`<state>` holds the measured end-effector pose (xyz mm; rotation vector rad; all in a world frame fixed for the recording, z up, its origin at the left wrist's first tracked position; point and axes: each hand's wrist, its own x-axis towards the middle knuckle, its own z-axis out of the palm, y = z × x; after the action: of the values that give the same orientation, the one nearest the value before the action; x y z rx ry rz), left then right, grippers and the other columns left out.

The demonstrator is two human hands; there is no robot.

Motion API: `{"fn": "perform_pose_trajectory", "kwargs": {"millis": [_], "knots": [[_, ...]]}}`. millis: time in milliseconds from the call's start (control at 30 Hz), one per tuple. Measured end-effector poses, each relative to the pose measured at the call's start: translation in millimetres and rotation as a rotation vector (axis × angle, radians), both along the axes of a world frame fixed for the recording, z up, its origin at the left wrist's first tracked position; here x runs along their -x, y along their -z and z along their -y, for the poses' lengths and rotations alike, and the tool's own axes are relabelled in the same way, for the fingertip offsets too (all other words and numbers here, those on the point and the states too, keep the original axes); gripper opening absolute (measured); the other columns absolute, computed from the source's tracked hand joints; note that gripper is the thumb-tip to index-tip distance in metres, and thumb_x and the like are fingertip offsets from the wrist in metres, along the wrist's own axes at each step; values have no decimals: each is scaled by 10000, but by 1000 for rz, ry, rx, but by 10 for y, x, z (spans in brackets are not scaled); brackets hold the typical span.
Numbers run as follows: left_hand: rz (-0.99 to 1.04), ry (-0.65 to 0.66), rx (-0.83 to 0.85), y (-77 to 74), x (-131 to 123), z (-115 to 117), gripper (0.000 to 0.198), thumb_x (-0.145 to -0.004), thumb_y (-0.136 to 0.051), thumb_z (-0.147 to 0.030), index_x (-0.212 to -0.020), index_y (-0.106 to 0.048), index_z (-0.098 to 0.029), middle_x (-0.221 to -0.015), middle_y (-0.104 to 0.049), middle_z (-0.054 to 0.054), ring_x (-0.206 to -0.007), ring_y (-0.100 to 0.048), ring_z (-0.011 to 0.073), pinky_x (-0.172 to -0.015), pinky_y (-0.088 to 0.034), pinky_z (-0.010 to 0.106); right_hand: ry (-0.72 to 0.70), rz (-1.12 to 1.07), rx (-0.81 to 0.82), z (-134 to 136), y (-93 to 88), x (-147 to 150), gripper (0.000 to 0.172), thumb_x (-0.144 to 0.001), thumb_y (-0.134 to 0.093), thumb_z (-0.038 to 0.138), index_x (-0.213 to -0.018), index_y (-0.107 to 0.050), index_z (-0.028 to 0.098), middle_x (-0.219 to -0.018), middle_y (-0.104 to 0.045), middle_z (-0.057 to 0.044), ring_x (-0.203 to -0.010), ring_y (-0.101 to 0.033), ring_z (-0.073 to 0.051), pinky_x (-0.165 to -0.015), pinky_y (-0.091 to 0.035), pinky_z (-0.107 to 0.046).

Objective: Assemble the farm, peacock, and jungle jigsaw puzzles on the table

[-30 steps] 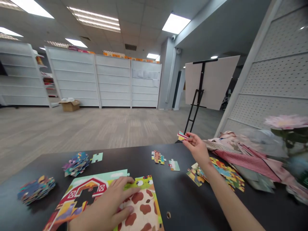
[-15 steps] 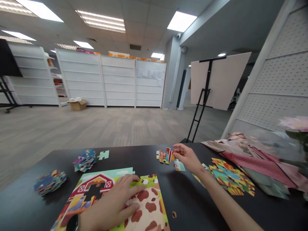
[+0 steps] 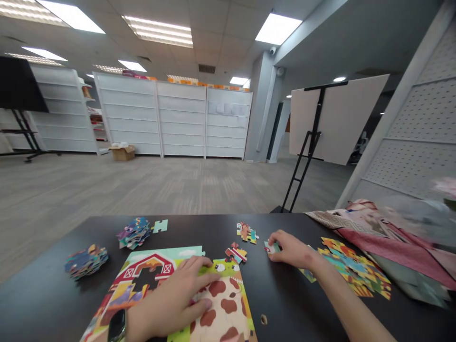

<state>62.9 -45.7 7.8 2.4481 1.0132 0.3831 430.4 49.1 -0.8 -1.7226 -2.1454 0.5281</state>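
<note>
Right hand toward the table's far edge, fingertips on a small pale piece lying just left of it; pinched or only pressed, I cannot tell. Left hand lies flat, fingers loose, on the barn puzzle at the near edge, well apart from that piece

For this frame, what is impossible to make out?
Head view: the puzzle piece under the right hand is mostly covered by its fingers; whether it is gripped cannot be told.
Head view: the assembled puzzle is cut off by the bottom edge and partly hidden under the left hand.
Head view: the cloth at the right edge is blurred; its pattern is unreadable.
</note>
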Motion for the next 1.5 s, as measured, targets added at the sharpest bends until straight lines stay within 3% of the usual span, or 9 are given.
{"fn": "perform_pose_trajectory", "kwargs": {"millis": [267, 400, 600, 733, 800, 967, 1067, 1200, 1500], "knots": [[54, -18, 1, -130, -53, -107, 497, -911, -616, -265, -1399, -531, -296, -1340, -522, 83, -1222, -511, 289, -1073, -419, 434, -36, -56, -26, 10, -36, 100, 413, -551, -741, 151, -946, -639, 218, -921, -621, -22, -849, -608, -233, -785, -458, -336], [45, -85, -78, -171, -415, -394, 522, -890, -657, -304, -1395, -544, -235, -1317, -560, 109, -1200, -525, 313, -1066, -416, 446, -138, -206, -90, 18, -104, 260, 385, -685, -622, 169, -1063, -598, 233, -1034, -646, -34, -870, -642, -202, -782, -506, -323], [-15, -243, -54, 67, -972, -733, 485, -850, -711, -370, -1312, -651, -238, -1221, -612, 157, -1161, -520, 418, -965, -434, 572, -173, -601, -123, -88, 22, 438, 412, -810, -653, 490, -1091, -551, 206, -962, -714, -84, -883, -718, -251, -787, -594, -359], [64, -304, 8, 138, -1055, -832, 486, -751, -771, -255, -1234, -709, -267, -1146, -621, 134, -1089, -563, 388, -924, -465, 525, -57, -741, -114, -191, 176, 482, 548, -717, -739, 610, -1073, -610, 215, -1007, -724, -99, -709, -709, -251, -469, -556, -305], [163, -327, 33, 109, -979, -869, 491, -715, -767, -177, -1197, -723, -264, -1090, -633, 102, -1004, -606, 315, -902, -491, 435, -35, -768, -130, -194, 200, 511, 578, -702, -737, 640, -1077, -620, 216, -1024, -727, -107, -684, -699, -247, -429, -535, -298], [488, -338, 59, 39, -333, -824, 456, -742, -636, -70, -1172, -682, -216, -1030, -668, 43, -922, -637, 198, -840, -512, 294, -133, -754, -110, -37, 176, 666, 623, -727, -718, 675, -1131, -618, 212, -956, -757, -107, -820, -733, -269, -672, -603, -341], [644, -339, 118, 84, 193, -720, 374, -761, -638, -138, -1134, -639, -169, -919, -651, 32, -810, -645, 185, -715, -526, 275, -230, -673, -58, 24, 221, 856, 614, -764, -658, 719, -1085, -659, 195, -981, -767, -117, -929, -730, -286, -818, -595, -382], [807, -357, 178, 194, 657, -596, 287, -799, -655, -275, -1059, -613, -161, -842, -586, 3, -702, -614, 157, -646, -514, 267, -254, -579, -39, -54, 328, 1095, 524, -779, -666, 659, -1031, -721, 202, -954, -782, -90, -883, -733, -280, -796, -595, -390], [966, -399, 314, 353, 657, -620, 345, -787, -760, -388, -1015, -654, -152, -805, -582, -5, -648, -581, 132, -626, -497, 251, -341, -286, -102, -54, 286, 1152, 305, -881, -579, 359, -1101, -727, 207, -999, -746, -81, -839, -677, -244, -809, -542, -388]]}}
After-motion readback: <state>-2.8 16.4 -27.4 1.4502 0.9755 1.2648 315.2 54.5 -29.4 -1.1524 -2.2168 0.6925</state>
